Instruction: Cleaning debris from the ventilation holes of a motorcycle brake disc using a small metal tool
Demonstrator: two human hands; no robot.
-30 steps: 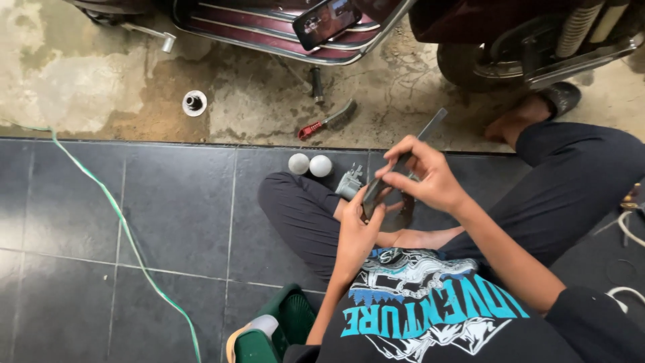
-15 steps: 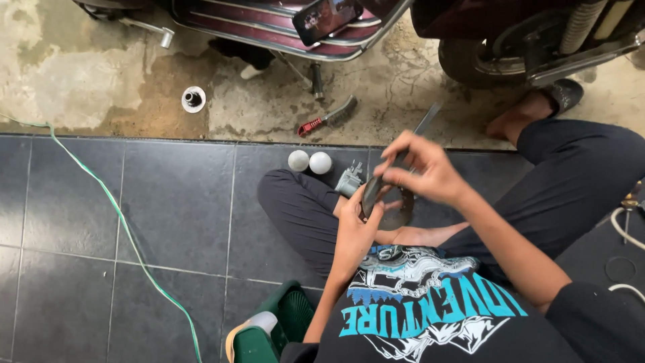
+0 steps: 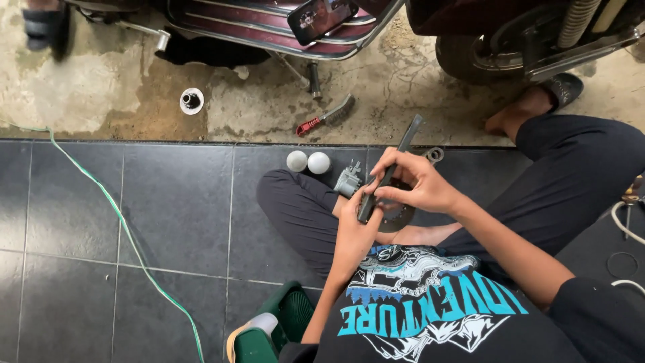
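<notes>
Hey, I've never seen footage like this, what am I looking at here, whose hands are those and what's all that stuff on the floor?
This is one picture from a camera worn on a person's head, looking down. The person sits cross-legged on dark floor tiles. Their right hand holds a long dark tool, its lower end against a round metal part over the lap; the left hand steadies it there. Nearby lie two white balls, a small grey metal part, a red-handled wire brush and a green cable. A motor scooter stands on the concrete beyond.
</notes>
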